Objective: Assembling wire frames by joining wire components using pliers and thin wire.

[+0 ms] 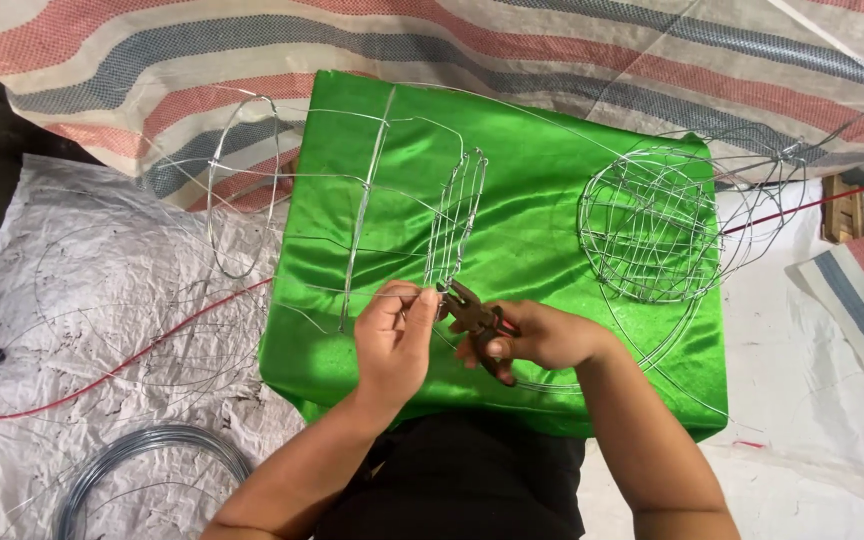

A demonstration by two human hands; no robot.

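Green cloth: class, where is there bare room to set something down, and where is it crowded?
Bare patches on the green cloth: the middle strip between the flat wire grid and the round wire cage, and the near left corner beside the left hand. It is crowded where both hands meet, the right hand holding pliers.

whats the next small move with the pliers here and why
Probably squeeze and twist the pliers a little to tighten the joint. Their tip sits at the bottom of the narrow wire grid panel, the right hand grips the handles, and the left hand pinches the wire beside it on the green cloth.
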